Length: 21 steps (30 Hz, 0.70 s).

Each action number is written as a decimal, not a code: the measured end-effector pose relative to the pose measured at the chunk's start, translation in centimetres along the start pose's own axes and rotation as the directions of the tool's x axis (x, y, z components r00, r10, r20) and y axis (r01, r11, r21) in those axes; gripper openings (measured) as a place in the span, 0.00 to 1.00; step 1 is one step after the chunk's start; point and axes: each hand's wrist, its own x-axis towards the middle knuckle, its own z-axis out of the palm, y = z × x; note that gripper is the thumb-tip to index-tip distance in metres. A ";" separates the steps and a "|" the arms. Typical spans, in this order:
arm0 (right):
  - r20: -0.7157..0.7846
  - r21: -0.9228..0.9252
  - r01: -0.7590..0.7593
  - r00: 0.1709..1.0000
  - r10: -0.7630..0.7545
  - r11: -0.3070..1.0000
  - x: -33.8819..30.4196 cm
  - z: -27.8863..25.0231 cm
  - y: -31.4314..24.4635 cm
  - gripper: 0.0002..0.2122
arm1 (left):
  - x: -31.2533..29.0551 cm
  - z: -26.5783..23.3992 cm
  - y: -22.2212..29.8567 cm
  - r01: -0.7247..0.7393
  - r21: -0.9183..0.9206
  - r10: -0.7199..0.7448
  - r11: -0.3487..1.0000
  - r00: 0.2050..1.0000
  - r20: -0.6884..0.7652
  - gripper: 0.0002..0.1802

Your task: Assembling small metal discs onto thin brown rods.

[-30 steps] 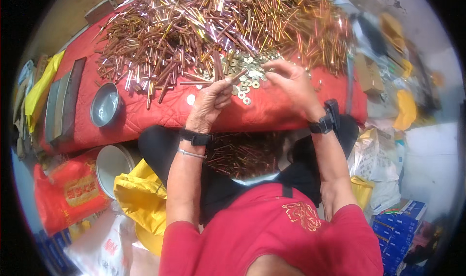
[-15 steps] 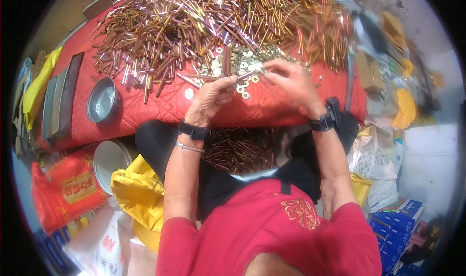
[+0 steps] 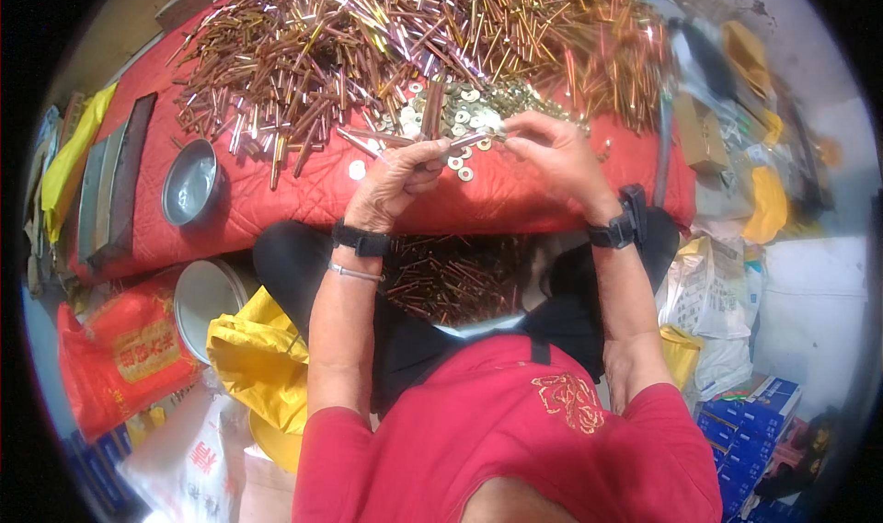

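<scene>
My left hand (image 3: 403,179) is closed with thumb and fingers around a slim copper-coloured metal rod (image 3: 467,140), whose free end points right. My right hand (image 3: 559,160) is pinched at that end; what lies between its fingertips is too small to make out. Just beyond the hands, flat metal washers (image 3: 464,118) are heaped, some loose on the red quilted cover (image 3: 303,208). More rods lie beside my left hand, among them a dark reddish one (image 3: 431,116). A large pile of similar copper-coloured rods (image 3: 303,72) spreads behind the washers.
A grey metal bowl (image 3: 190,184) sits on the cover at the left, near long flat bars (image 3: 112,187). Below the edge, between my legs, are more rods (image 3: 451,279). A white bucket (image 3: 204,304) and yellow bag (image 3: 262,353) stand left; blue boxes (image 3: 750,440) are stacked right.
My right hand, blurred before, is now steadier at the rod's end. My left hand, still holding the rod, has hardly moved.
</scene>
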 end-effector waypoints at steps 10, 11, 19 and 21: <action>0.375 -0.034 0.034 0.927 -0.019 0.999 -0.5 -0.6 0.5 0.09 | -1.4 3.8 1.0 0.015 0.115 -0.007 0.993 0.998 -0.064 0.13; 0.323 0.015 -0.028 0.946 0.022 0.999 -0.6 0.0 1.0 0.09 | -0.6 2.4 0.5 0.014 0.012 -0.014 1.000 1.000 -0.008 0.13; -0.144 0.115 -0.011 0.989 0.027 0.993 1.1 7.8 1.3 0.07 | 1.6 -1.4 -1.0 -0.358 -0.329 0.308 0.874 0.931 -0.195 0.13; -0.351 -0.107 0.158 0.918 -0.186 0.982 2.6 9.6 1.0 0.06 | 1.5 -0.8 -1.1 -0.403 -0.402 0.256 0.822 0.892 -0.372 0.12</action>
